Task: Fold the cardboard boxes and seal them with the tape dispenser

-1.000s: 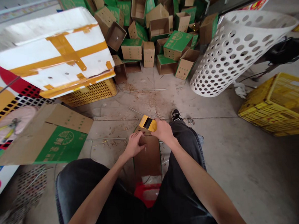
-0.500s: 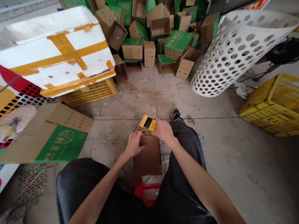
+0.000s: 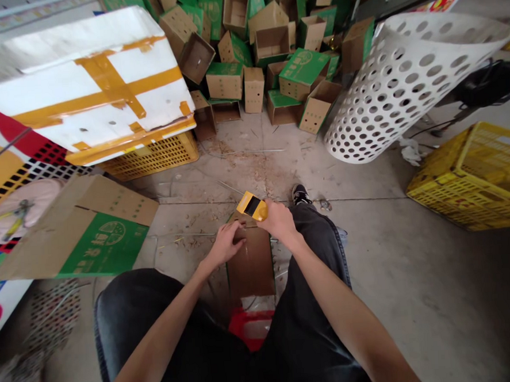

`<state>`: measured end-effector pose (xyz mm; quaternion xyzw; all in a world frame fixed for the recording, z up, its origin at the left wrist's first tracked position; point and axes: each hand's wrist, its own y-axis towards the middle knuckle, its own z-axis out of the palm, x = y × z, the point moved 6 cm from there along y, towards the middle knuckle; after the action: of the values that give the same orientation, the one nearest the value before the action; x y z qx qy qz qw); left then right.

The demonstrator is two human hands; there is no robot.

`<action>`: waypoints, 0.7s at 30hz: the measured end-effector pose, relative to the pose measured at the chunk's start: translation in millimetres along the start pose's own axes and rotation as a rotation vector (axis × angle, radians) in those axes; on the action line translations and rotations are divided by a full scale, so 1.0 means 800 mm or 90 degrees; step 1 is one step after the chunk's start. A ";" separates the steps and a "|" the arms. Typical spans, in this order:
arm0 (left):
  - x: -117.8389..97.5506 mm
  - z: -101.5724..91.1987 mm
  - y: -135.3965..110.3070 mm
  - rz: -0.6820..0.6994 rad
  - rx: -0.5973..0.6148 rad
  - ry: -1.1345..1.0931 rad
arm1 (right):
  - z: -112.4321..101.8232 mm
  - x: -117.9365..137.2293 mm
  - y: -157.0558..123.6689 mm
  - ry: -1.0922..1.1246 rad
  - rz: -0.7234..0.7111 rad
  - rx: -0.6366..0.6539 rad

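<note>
Left hand (image 3: 226, 244) open on a brown cardboard box (image 3: 250, 266), right hand (image 3: 279, 223) gripping a yellow plastic tool (image 3: 251, 206) at its far edge.

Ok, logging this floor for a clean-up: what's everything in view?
small cardboard boxes: too many to count, green and brown, heaped far ahead
white box: one, white with orange tape, upper left
yellow crates: two, yellow, under the white box and far right
holed basket: one, white, tipped over, upper right
flattened carton: one, green and brown, left
red object: one, red, between the knees
cardboard sheet: one, brown, under the hands
yellow gadget: one, yellow and black, in the right hand
left hand: one, bare, on the cardboard sheet
right hand: one, bare, gripping the gadget
</note>
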<state>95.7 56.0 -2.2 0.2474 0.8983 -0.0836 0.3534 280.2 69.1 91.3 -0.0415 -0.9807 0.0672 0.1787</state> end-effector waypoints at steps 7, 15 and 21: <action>-0.015 -0.004 -0.005 0.052 -0.027 0.092 | -0.026 0.006 0.001 0.178 0.001 -0.128; -0.037 -0.001 -0.018 0.060 -0.048 0.256 | -0.014 -0.002 0.011 0.264 0.070 -0.035; -0.020 0.020 -0.037 -0.070 -0.084 0.249 | -0.005 0.002 0.021 0.237 0.076 -0.019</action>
<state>100.3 18.8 -4.3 0.1860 0.9654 0.0061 0.1828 281.2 86.2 92.7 -0.1138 -0.9275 0.0539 0.3519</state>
